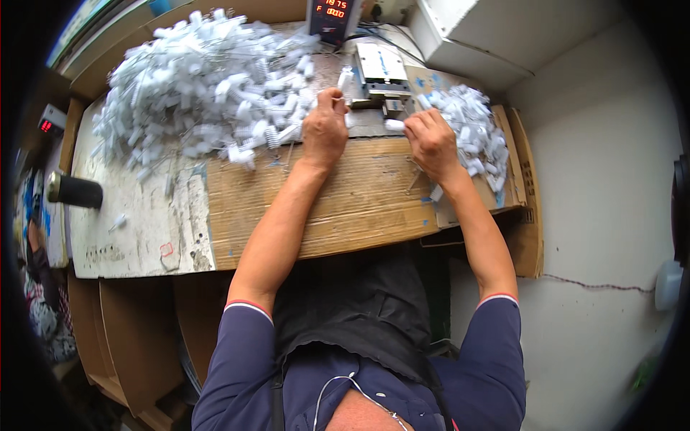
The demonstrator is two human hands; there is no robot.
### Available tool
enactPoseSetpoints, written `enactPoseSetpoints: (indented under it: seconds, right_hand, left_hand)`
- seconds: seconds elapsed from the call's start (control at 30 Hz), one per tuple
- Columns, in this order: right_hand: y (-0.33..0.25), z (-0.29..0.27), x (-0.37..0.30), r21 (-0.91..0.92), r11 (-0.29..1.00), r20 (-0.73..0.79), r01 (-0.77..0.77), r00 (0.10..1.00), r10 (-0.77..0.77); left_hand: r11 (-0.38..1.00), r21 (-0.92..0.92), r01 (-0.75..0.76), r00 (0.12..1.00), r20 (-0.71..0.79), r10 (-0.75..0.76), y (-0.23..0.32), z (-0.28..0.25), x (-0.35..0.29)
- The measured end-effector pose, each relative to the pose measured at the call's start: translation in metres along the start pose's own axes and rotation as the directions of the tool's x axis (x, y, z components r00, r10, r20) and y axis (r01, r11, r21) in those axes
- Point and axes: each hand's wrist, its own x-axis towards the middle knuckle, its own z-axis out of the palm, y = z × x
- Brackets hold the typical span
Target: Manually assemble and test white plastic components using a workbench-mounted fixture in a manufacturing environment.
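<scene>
My left hand (pixel 325 133) is closed in a pinch at the right edge of a big heap of small white plastic pieces with thin metal pins (pixel 194 86). What its fingertips hold, if anything, cannot be made out. A white piece (pixel 345 77) stands just beyond those fingertips. My right hand (pixel 433 146) pinches a small white plastic piece (pixel 394 125), which points left from the fingertips. Just beyond the right hand sits a small metal fixture (pixel 381 66) with a dark front block. A smaller heap of similar white pieces (pixel 471 118) lies right of that hand.
Cardboard (pixel 287 208) covers the front of the worktable. A black cylinder (pixel 75 191) lies at the left, with a loose white piece (pixel 118 222) nearby. Behind stands a box with a red digital display (pixel 332 18). A cardboard side (pixel 530 194) borders the right.
</scene>
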Motion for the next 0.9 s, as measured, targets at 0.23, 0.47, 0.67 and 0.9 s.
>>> enactPoseSetpoints:
  seconds: [0.23,0.47,0.67,0.9]
  right_hand:
    - [-0.032,0.025,0.002,-0.027,0.913,0.101,-0.408,0.907,0.408]
    - [-0.037,0.049,0.013,0.016,0.781,0.093,-0.624,0.779,0.620]
    - [-0.040,0.063,0.020,-0.004,0.735,0.009,-0.678,0.735,0.678]
    - [-0.041,0.069,0.021,0.038,0.711,-0.026,-0.702,0.711,0.703]
  left_hand:
    - [0.999,0.030,-0.024,0.999,-0.044,0.025,0.002,0.000,0.006]
    - [0.998,0.036,-0.060,0.997,-0.046,0.062,0.000,-0.001,0.006]
    - [0.997,0.043,-0.069,0.996,-0.053,0.071,0.000,0.001,0.005]
    - [0.991,0.115,-0.062,0.996,-0.053,0.069,0.005,-0.001,0.004]
